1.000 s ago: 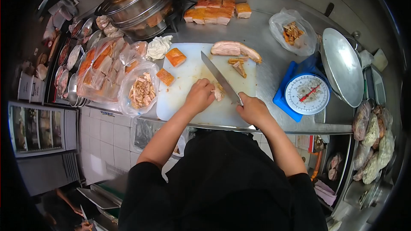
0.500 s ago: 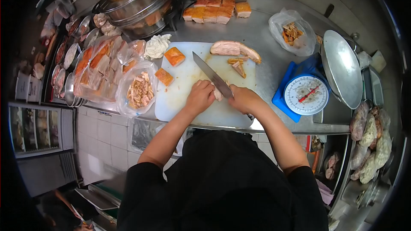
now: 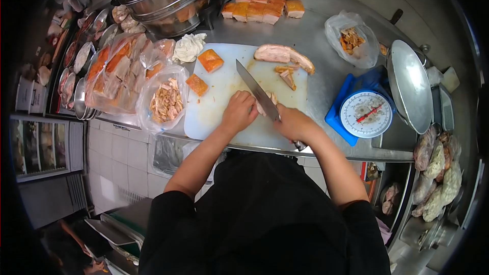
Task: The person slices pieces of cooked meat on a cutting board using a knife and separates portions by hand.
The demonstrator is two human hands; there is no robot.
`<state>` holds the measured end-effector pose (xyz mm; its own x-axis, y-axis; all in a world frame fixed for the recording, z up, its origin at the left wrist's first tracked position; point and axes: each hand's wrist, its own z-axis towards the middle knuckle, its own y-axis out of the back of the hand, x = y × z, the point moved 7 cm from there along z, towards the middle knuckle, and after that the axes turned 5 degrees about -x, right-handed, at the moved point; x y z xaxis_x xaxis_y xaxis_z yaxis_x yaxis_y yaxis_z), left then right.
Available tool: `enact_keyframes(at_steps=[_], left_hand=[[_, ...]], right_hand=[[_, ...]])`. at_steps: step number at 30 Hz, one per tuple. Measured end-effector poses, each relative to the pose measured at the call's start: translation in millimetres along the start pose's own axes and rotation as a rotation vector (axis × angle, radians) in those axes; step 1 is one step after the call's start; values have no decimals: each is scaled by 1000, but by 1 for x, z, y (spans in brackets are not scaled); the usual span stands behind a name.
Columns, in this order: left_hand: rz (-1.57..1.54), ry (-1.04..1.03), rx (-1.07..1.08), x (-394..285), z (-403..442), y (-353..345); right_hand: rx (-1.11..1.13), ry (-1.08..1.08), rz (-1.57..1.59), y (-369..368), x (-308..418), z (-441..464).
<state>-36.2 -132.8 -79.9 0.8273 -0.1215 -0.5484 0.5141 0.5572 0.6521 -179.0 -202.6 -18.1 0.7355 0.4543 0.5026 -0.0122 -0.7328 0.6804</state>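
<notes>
My right hand (image 3: 295,123) is closed round the handle of a kitchen knife (image 3: 253,85), its long blade slanting up and left over the white cutting board (image 3: 209,123). Beneath and beside the blade lies a small piece of roast pork (image 3: 263,106). With curled fingers, my left hand (image 3: 239,112) presses on the left side of that piece, close to the blade. A longer slab of pork (image 3: 279,55) rests at the board's far edge, with smaller cut strips (image 3: 287,77) below it. Two crisp-skinned pork chunks, one larger (image 3: 210,60) and one smaller (image 3: 197,85), sit at the left.
Left of the board are a bag of sliced meat (image 3: 166,101), bagged pork slabs (image 3: 114,79) and a crumpled white cloth (image 3: 189,47). A blue scale (image 3: 367,114) with a metal pan (image 3: 410,86) stands right. Pork blocks (image 3: 262,9) and another bag (image 3: 351,39) lie behind.
The knife has shifted slightly to the right over the pork piece, and light cut bits show beside the blade. My left hand stays nearly in place. The whole view has tilted a little.
</notes>
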Motion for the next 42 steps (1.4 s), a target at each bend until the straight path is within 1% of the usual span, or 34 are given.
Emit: enact_keyframes(at_steps=[2,3,4,5,7,11,14,16,17,19,20,22,23,25,26,28,29,31,32,34,35,37,38,39,40,41,42], left_hand=[[9,-15,16,1,2,-3],[6,-32,18,1,2,-3],[3,-52,22,1,2,-4],[6,-58,19,1,3,-4],[-7,-101,19,-4,2,-3],[-51,-62,5,-3,-2,4],[-50,-10,-27,-2,-5,3],[-18,-4,6,-1,-4,2],[-14,0,6,0,-4,2],[11,-11,12,0,-6,0],[11,-9,15,0,-6,0],[10,-73,19,-3,-5,-1],[13,-80,18,-4,-6,1],[-12,-10,62,2,-8,2],[-9,-12,61,3,-11,2],[-446,355,-224,26,-17,14],[-448,354,-218,26,-14,9],[-1268,830,-409,37,-9,-3],[-1267,828,-408,28,0,0],[-1789,994,-200,-2,16,-16],[-1787,994,-191,-6,21,-18],[-1768,1115,-180,-9,20,-28],[-1767,1117,-172,-9,19,-31],[-1789,1172,-160,-6,13,-38],[-1811,1228,-146,0,5,-47],[-1812,1233,-139,7,-1,-51],[-1943,1067,21,8,-2,-53]], right_hand=[[-13,4,-17,-20,-9,3],[-161,73,-24,-32,-17,18],[-310,142,-28,-28,-10,19],[-317,145,-29,-23,-14,24],[-132,-12,232,-7,-13,25],[-187,-21,254,3,-13,16],[-138,-37,161,3,-12,-1],[-174,63,-2,-6,-10,-1],[-169,66,-1,-19,-16,7],[-269,169,-148,-33,-11,16],[-267,168,-146,-33,-17,23],[-126,-36,226,-15,-16,24],[-132,-33,228,-16,-20,25],[-179,26,555,-12,-30,31],[-180,28,556,-13,-39,31],[-98,44,881,-18,-50,23],[-102,41,886,-21,-55,21],[-7,55,1137,-28,-54,16],[-8,58,1138,-29,-54,16],[110,76,1309,-39,-48,17],[131,75,1327,-41,-48,19],[104,77,1319,-39,-52,21],[83,75,1303,-38,-55,22],[78,72,1309,-36,-57,21],[11,68,1258,-29,-61,18],[-54,64,1204,-22,-65,14],[-56,60,1206,-18,-68,8]])
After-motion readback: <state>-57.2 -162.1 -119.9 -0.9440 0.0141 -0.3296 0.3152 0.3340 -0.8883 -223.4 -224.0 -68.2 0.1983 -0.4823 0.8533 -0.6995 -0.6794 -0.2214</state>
